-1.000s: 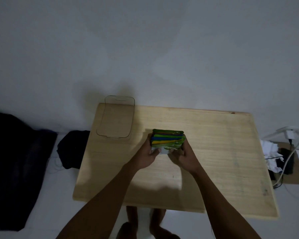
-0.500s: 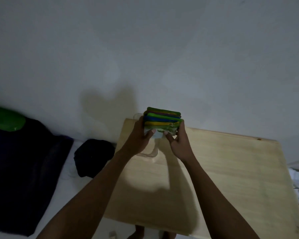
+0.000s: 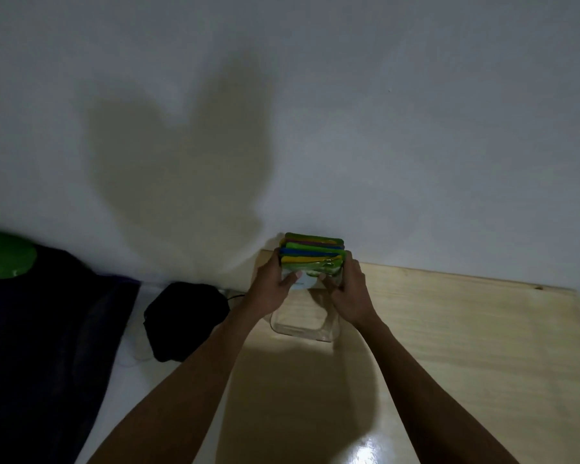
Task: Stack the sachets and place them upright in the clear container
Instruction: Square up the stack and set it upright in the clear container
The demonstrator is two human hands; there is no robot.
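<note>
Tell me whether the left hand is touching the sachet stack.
Touching. The head view shows the left hand pressed against the sachet stack's left side, thumb across its front.

A single head-worn camera looks forward and down (wide-angle) along both forearms, close over a wooden table (image 3: 449, 346) against a wall (image 3: 349, 112).

Scene dim and underexposed, lit from behind the person: broad arm shadows fall on the wall (image 3: 416, 112) at centre left, a glare patch marks the counter (image 3: 482, 346) at lower right, and detail is soft throughout.
</note>
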